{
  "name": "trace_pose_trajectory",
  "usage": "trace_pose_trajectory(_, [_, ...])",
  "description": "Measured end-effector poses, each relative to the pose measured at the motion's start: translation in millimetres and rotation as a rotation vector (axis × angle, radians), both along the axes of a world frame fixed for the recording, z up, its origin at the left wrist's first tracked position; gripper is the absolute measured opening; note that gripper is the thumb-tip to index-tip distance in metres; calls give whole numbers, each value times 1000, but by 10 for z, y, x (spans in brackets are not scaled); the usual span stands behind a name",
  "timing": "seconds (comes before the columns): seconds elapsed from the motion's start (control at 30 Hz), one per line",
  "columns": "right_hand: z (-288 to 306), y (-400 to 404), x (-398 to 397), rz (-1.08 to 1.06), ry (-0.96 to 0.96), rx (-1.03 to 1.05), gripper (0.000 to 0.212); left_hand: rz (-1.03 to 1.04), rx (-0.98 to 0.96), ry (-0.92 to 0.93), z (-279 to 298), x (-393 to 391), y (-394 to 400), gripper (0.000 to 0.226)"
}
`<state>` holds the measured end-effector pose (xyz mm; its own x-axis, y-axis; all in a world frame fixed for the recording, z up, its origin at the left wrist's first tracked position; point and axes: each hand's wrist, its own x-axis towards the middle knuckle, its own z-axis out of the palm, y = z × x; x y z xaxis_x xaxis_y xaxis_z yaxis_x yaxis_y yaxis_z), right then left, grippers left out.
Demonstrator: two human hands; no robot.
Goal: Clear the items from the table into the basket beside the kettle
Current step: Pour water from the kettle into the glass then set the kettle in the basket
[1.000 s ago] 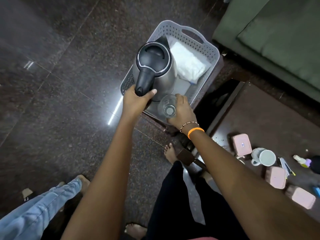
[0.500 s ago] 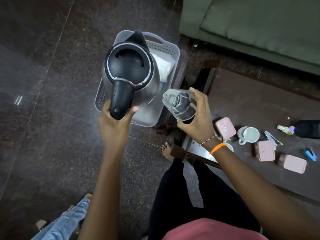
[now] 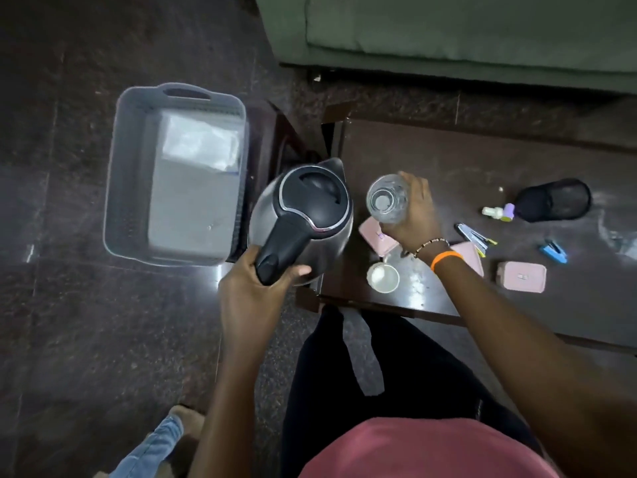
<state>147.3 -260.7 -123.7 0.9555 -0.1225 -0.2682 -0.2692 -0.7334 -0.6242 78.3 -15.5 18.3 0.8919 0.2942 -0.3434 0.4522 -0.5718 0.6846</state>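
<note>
My left hand (image 3: 250, 284) grips the black handle of a steel kettle (image 3: 303, 215), held over the left end of the dark table (image 3: 431, 157). My right hand (image 3: 415, 215) holds a clear glass (image 3: 386, 200) above the table, just right of the kettle. The grey basket (image 3: 138, 167) stands at the left on a low stool, with a white bag (image 3: 200, 143) inside. On the table lie three pink boxes (image 3: 522, 276), a white mug (image 3: 382, 277), a stapler (image 3: 474, 234), a blue clip (image 3: 553, 250), a small bottle (image 3: 499, 212) and a black mesh holder (image 3: 551, 200).
A green sofa (image 3: 465, 29) runs along the back, behind the table. Another person's jeans leg and foot (image 3: 162, 443) stand at the lower left on the dark floor. My own legs are against the table's near edge.
Both hands have swung right, carrying the kettle and the glass from above the basket to above the table's left end. The basket now stands uncovered at the left.
</note>
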Motion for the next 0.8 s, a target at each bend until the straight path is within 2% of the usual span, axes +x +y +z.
trace_pose_trajectory(0.27, [-482,-396,153,28,238,-87,89,-80,127,116,-204,-124,-495,36])
trace_pose_trajectory(0.4, [-623,-426,209,74,327,-155,82,-106,145,147,-216,-189,-658,35])
trace_pose_trajectory(0.5, [-693,-452,221,105,342,-93,77,-99,147,158,-216,-247,-734,34])
trace_pose_trajectory(0.67, [-690,-531,195,134,384,25,94,-99,106,180,-235,-222,-848,29])
trace_pose_trajectory(0.8, [-628,-676,47,95,400,6,95,-144,22,165,-200,-211,-925,24])
